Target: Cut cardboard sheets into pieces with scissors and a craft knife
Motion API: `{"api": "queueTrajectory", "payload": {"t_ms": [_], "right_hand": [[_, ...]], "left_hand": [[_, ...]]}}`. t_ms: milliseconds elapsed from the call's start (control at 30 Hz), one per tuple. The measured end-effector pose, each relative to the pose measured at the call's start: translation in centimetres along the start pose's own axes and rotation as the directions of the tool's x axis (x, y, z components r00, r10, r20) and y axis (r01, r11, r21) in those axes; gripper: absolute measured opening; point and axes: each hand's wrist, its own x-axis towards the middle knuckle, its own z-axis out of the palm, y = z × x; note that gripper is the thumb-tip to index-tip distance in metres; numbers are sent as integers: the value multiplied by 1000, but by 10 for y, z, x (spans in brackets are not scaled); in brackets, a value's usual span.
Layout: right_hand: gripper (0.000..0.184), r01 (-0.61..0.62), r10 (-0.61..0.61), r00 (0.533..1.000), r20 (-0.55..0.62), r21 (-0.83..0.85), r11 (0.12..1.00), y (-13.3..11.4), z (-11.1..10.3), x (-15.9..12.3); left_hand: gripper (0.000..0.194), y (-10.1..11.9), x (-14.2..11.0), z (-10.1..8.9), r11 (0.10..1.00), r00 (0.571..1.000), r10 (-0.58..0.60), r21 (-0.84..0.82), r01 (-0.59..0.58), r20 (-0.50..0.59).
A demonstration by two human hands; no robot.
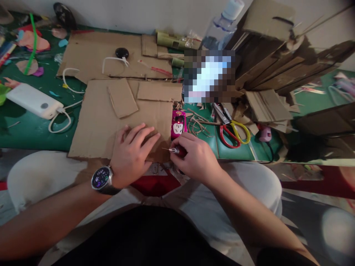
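My left hand [133,153] lies flat with fingers spread on a large cardboard sheet [94,118], near its front edge. In my right hand [195,153] is an awl [180,150] with a dark red handle and a thin metal point. The point is aimed left, over the sheet's front right corner; whether it touches the cardboard I cannot tell. Two smaller cardboard pieces, a tilted one [122,98] and a long strip [159,91], rest on the sheet. Just beyond my right hand sits a pink power socket [179,125] with a red light.
Scissors [230,125] with red and yellow handles lie right of the socket, near a pink plug [265,133]. A white power bank [34,100] with a cable is at left. Behind stand a water bottle [220,31] and a cardboard structure [271,51]. Bamboo pieces [176,40] lie at the back.
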Motion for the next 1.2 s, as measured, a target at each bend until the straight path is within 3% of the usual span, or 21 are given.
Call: {"api": "queueTrajectory", "payload": {"t_ms": [267, 367, 533, 833, 1000, 1100, 1200], "right_hand": [[9, 23, -12, 996, 89, -129, 991, -6, 13, 0], [10, 63, -59, 996, 62, -60, 996, -7, 10, -1], [8, 40, -37, 997, -74, 35, 999, -1, -7, 1], [20, 59, -59, 998, 2, 85, 995, -2, -1, 0], [14, 66, -67, 998, 5, 124, 990, -3, 3, 0], [4, 85, -93, 995, 46, 147, 985, -3, -6, 0], [17, 174, -189, 978, 90, 159, 972, 0, -26, 1]], "left_hand": [[63, 0, -1, 3, 1000, 1000, 7, 5, -7, 14], [60, -2, -1, 3, 1000, 1000, 7, 9, -7, 4], [59, -3, 1, 1, 999, 1000, -8, 36, 8, -12], [55, -1, 1, -1, 999, 1000, -8, 45, 9, -12], [55, -2, 1, -2, 999, 1000, -9, 31, 9, -16], [59, -5, 1, -5, 1000, 1000, 2, 21, -2, -16], [59, -10, 0, -10, 999, 999, 49, 4, -49, -14]]}}
